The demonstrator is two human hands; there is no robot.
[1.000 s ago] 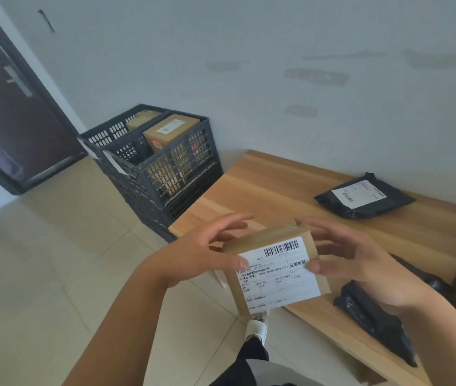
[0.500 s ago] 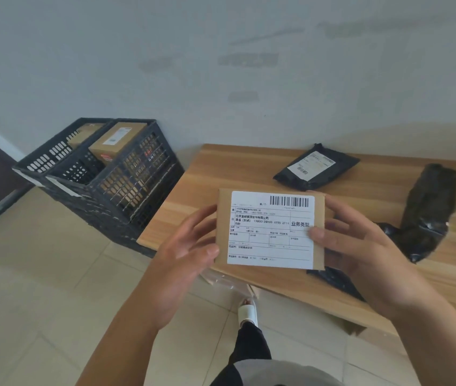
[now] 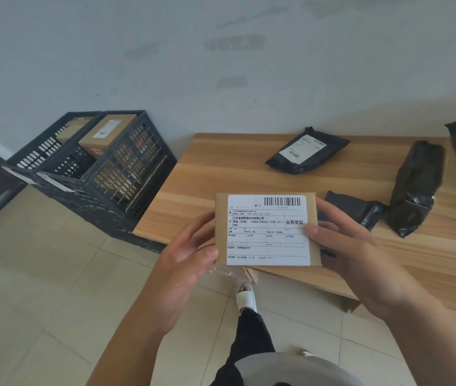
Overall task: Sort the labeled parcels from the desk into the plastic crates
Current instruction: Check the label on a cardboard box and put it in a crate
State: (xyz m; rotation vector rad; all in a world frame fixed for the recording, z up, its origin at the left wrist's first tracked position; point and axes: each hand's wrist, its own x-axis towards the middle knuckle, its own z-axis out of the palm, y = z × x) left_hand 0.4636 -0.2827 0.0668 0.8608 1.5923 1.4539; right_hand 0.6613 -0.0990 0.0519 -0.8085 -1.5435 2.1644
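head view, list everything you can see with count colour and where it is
cardboard parcel: 1, brown with a white barcode label, held up over the desk's near edge
labelled poly mailer: 1, black with a white label, flat on the desk near the wall
other black bags: 3, black, no label showing, on the desk's right part, one cut off by the frame edge
desk: 1, light wood, against the wall
plastic crates: 2, black, side by side on the floor left of the desk
boxes in crates: 2, brown, one in each crate
floor: beige tiles
left hand: 1, grips the parcel's left edge
right hand: 1, grips the parcel's right edge
foot: 1, in a white sandal, on the floor below the parcel
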